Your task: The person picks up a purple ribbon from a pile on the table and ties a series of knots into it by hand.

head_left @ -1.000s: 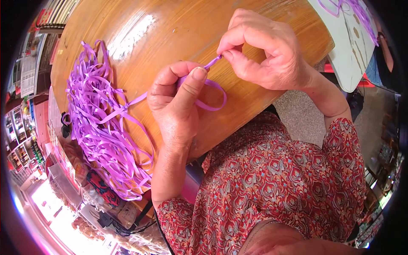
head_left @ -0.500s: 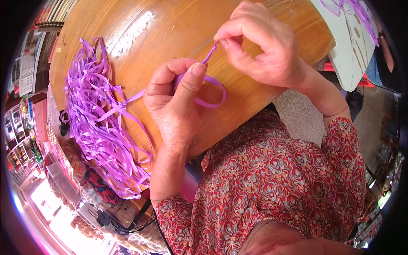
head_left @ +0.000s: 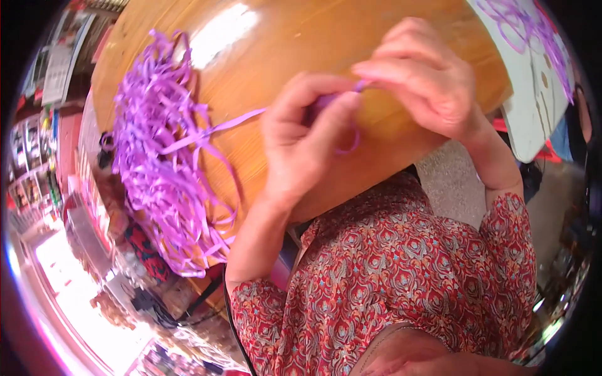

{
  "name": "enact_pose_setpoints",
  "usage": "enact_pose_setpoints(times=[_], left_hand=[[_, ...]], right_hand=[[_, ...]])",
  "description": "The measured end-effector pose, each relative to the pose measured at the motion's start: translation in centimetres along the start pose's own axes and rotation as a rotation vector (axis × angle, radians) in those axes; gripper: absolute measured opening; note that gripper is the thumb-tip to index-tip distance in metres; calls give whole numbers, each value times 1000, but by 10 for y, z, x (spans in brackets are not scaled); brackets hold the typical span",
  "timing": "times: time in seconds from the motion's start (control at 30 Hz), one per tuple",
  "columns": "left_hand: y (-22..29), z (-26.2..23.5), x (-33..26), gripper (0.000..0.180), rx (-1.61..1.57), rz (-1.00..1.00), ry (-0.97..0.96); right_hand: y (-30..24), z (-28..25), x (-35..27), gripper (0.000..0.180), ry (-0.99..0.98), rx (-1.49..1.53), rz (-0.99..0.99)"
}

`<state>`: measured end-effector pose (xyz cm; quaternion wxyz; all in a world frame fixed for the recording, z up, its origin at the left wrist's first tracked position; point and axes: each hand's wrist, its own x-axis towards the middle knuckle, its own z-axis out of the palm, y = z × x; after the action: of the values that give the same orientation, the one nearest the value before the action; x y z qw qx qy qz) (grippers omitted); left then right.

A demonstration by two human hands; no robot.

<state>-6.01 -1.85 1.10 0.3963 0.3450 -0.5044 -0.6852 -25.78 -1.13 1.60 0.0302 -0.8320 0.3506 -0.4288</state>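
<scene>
A purple ribbon runs from the big tangled pile of purple ribbon on the left to my hands. My left hand is closed on it, thumb pressed against the bent forefinger. A short bit of the ribbon sticks out past the thumb tip, and a small loop hangs below that hand. My right hand pinches the ribbon's end just to the right of the left thumb. Both hands are above the wooden table. Blur hides the fine detail at the fingertips.
The wooden table has a curved edge toward me. A white tabletop at the right bears more purple ribbon. Shelves and bagged goods stand beyond the table on the left. Part of another person shows at the far right edge.
In the picture, both hands have shifted to the right. My left thumb and right fingertips are closer together, and the loop below my left hand looks smaller. The whole view has shifted too.
</scene>
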Motion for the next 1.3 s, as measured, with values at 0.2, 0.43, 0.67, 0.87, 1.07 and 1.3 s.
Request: enact_pose_setpoints(times=[0.2, 0.43, 0.67, 0.87, 1.07, 1.3], left_hand=[[-3, -18, 10, 36, 739, 563, -62], [36, -64, -8, 30, 1196, 629, 136], [30, -154, -36, 23, 1573, 521, 281], [36, -145, -35, 18, 1549, 590, 287], [49, -104, -49, 15, 1198, 658, 183], [49, -88, -64, 15, 291, 161, 142]], right_hand=[[3, -22, 3, 13, 110, 3, 199], [27, -56, -15, 21, 69, -188, 357], [-2, -10, 24, 28, -153, -249, 115], [-29, 59, 58, 36, -173, -2, -190], [-49, 91, 74, 28, 53, -48, -335], [-57, 76, 69, 20, 98, -19, -400]])
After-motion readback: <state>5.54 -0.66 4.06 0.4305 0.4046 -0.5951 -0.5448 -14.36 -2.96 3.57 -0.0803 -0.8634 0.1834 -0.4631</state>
